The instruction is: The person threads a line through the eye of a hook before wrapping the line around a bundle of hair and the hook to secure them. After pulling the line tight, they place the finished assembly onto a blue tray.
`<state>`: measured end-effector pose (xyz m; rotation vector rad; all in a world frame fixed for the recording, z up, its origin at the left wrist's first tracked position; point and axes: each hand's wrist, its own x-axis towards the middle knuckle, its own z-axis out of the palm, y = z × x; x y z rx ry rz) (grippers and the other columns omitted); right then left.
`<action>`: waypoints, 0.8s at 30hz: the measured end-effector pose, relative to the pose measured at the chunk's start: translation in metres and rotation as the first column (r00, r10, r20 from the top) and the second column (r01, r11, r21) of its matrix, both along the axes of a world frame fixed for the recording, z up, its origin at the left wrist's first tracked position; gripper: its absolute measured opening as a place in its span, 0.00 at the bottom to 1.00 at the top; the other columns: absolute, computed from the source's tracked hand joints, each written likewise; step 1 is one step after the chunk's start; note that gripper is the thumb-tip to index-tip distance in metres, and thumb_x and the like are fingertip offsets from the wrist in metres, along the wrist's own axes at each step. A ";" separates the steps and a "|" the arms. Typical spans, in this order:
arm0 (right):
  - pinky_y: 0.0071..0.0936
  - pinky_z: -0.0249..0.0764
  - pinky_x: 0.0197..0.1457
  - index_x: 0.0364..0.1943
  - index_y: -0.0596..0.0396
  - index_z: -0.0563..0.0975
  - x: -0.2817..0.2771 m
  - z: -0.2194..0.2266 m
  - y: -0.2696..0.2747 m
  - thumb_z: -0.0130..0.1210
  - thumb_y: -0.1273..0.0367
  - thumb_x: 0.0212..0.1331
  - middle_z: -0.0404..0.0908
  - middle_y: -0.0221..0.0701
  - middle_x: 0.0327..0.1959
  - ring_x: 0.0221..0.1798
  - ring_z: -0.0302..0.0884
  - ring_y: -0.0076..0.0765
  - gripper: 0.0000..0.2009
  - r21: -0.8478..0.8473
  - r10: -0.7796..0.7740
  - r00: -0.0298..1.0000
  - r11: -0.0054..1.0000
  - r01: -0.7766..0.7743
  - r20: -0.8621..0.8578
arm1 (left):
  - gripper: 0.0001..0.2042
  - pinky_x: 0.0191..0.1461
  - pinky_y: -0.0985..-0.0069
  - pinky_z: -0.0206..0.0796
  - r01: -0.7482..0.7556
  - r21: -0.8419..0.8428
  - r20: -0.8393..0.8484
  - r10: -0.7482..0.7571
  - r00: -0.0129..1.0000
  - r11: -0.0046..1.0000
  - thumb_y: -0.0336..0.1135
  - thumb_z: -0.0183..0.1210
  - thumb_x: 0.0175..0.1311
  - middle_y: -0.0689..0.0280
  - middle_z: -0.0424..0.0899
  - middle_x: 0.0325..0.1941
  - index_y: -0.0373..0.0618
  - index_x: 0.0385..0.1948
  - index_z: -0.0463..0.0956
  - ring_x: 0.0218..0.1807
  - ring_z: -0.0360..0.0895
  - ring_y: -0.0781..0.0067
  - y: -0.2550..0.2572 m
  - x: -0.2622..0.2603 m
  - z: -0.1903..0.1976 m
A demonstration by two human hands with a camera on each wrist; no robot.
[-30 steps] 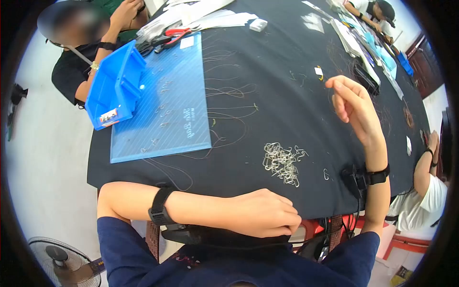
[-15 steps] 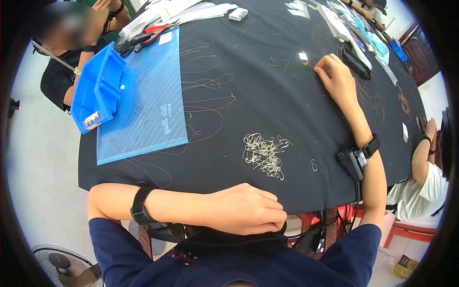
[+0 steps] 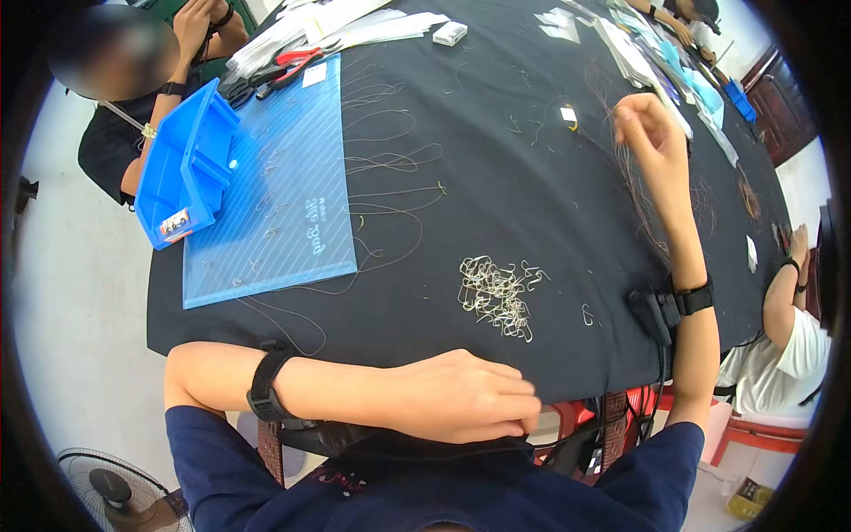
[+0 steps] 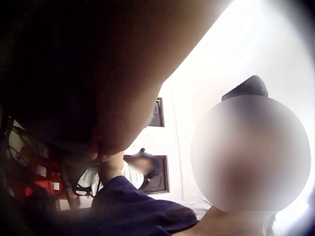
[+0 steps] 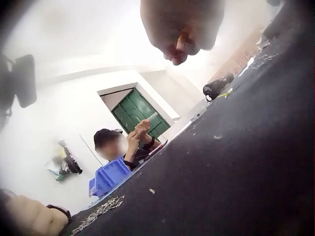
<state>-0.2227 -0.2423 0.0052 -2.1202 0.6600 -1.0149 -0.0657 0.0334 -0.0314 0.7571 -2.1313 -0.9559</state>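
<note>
My left hand [image 3: 465, 399] lies along the table's front edge with its fingers curled; its fingertips are turned under, and I cannot tell what they hold. My right hand [image 3: 658, 137] is raised over the right side of the black cloth, thumb and fingers bent together. Thin brown fishing line [image 3: 631, 182] trails from beside those fingertips down toward the wrist. Between the hands lies a heap of silvery fish hooks [image 3: 496, 297], with one loose hook [image 3: 587, 314] to its right. The right wrist view shows the right hand [image 5: 182, 29] from below, its fingers bunched.
At left a blue file bag [image 3: 301, 213] bears hooks with line loops. A blue bin [image 3: 182, 168] and red-handled pliers [image 3: 292, 62] rest on it. White strips [image 3: 310, 27] lie at the back. More line [image 3: 749, 199] lies at right. Other people sit around the table.
My right hand dipped toward the cloth, then rose again, and brown line now hangs beside its fingers. My left hand stays at the table edge. The head view has shifted slightly.
</note>
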 end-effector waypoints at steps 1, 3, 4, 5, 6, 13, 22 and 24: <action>0.14 0.64 0.35 0.37 0.57 0.74 0.003 0.005 0.011 0.52 0.69 0.66 0.72 0.23 0.29 0.30 0.68 0.15 0.06 0.078 0.100 0.994 0.992 -0.096 -0.049 | 0.06 0.27 0.80 0.71 -0.047 0.014 -0.039 0.048 0.998 0.999 0.31 0.60 0.58 0.70 0.76 0.41 0.50 0.37 0.78 0.36 0.75 0.74 0.001 -0.002 0.003; 0.14 0.64 0.35 0.36 0.57 0.74 0.011 0.014 0.037 0.53 0.68 0.65 0.72 0.23 0.29 0.30 0.67 0.15 0.06 0.242 0.301 0.946 0.933 -0.265 -0.123 | 0.12 0.31 0.81 0.71 -0.199 -0.012 -0.088 0.198 0.976 0.980 0.28 0.62 0.54 0.66 0.75 0.49 0.50 0.41 0.79 0.40 0.75 0.72 0.000 -0.002 0.010; 0.15 0.65 0.34 0.34 0.57 0.74 0.012 0.015 0.044 0.54 0.69 0.64 0.73 0.23 0.29 0.28 0.69 0.15 0.06 0.307 0.384 0.906 0.897 -0.319 -0.179 | 0.15 0.34 0.80 0.72 -0.304 -0.053 -0.103 0.298 0.949 0.951 0.26 0.63 0.52 0.63 0.73 0.52 0.51 0.43 0.79 0.42 0.75 0.70 -0.001 0.001 0.014; 0.14 0.65 0.32 0.33 0.58 0.75 0.013 0.016 0.052 0.56 0.70 0.62 0.74 0.24 0.29 0.28 0.71 0.17 0.05 0.420 0.442 0.877 0.843 -0.336 -0.186 | 0.18 0.36 0.80 0.72 -0.407 -0.090 -0.123 0.396 0.910 0.909 0.24 0.63 0.50 0.61 0.72 0.55 0.51 0.46 0.79 0.45 0.75 0.68 -0.002 0.004 0.016; 0.14 0.65 0.31 0.33 0.58 0.75 0.014 0.019 0.059 0.56 0.71 0.61 0.76 0.24 0.29 0.29 0.73 0.17 0.05 0.481 0.511 0.831 0.798 -0.364 -0.220 | 0.23 0.45 0.75 0.70 -0.494 -0.123 -0.159 0.474 0.866 0.861 0.21 0.63 0.46 0.56 0.71 0.56 0.50 0.48 0.78 0.53 0.71 0.63 -0.005 0.006 0.015; 0.15 0.67 0.27 0.33 0.60 0.75 0.008 0.024 0.076 0.59 0.75 0.57 0.81 0.29 0.24 0.28 0.79 0.20 0.04 0.617 0.765 0.618 0.578 -0.534 -0.182 | 0.28 0.65 0.57 0.54 -0.563 -0.135 0.012 0.570 0.822 0.815 0.23 0.62 0.47 0.49 0.59 0.67 0.45 0.56 0.72 0.65 0.60 0.49 -0.009 0.009 0.014; 0.20 0.74 0.30 0.32 0.62 0.72 0.012 0.030 0.079 0.62 0.77 0.54 0.83 0.36 0.23 0.29 0.82 0.26 0.08 0.733 0.866 0.499 0.360 -0.577 -0.033 | 0.29 0.67 0.54 0.54 -0.451 -0.141 0.005 0.456 0.890 0.882 0.27 0.64 0.48 0.48 0.60 0.65 0.36 0.57 0.68 0.66 0.59 0.46 -0.008 0.006 0.011; 0.20 0.74 0.30 0.32 0.62 0.72 0.011 0.025 0.078 0.62 0.77 0.54 0.83 0.37 0.24 0.29 0.82 0.27 0.08 0.732 0.874 0.485 0.330 -0.596 0.000 | 0.30 0.66 0.55 0.55 -0.446 -0.145 0.008 0.452 0.892 0.883 0.28 0.65 0.48 0.48 0.61 0.65 0.35 0.57 0.67 0.65 0.59 0.46 -0.008 0.006 0.011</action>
